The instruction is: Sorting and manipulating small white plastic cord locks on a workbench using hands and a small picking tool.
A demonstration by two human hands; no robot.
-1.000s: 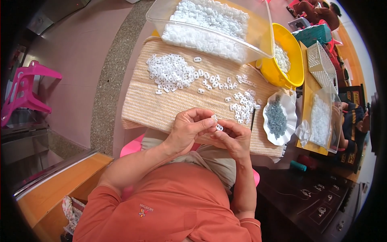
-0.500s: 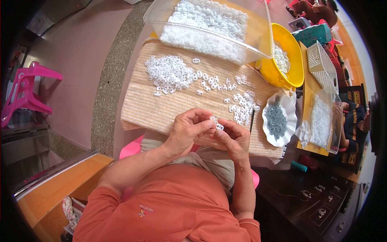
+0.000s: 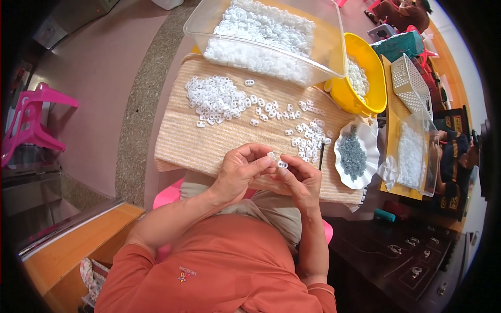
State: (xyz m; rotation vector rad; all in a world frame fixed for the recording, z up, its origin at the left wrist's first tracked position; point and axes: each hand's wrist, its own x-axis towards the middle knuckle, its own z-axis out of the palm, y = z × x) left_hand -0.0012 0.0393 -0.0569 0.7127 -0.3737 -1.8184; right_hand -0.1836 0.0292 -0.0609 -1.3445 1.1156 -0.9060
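While clamping left-hand fingers [image 3: 261, 165] on one small white piece [image 3: 271, 155], right-hand fingers [image 3: 297, 164] on one two-holed white piece [image 3: 282, 164], at the table's [image 3: 182, 146] near edge, facing two white heaps [image 3: 216, 99], one fluted bowl [image 3: 371, 152], one yellow basin [image 3: 378, 73], one clear bin [image 3: 329, 31].

A short-sleeved, orange-red fabric shirt [image 3: 229, 245] covers the torso, bearing a small multicoloured emblem [image 3: 182, 276] with tiny lettering [image 3: 188, 272] beside it. A thin, pale line edges the right sleeve [image 3: 320, 296]. Loose, creased beige cloth trousers [image 3: 276, 221] cover the legs.
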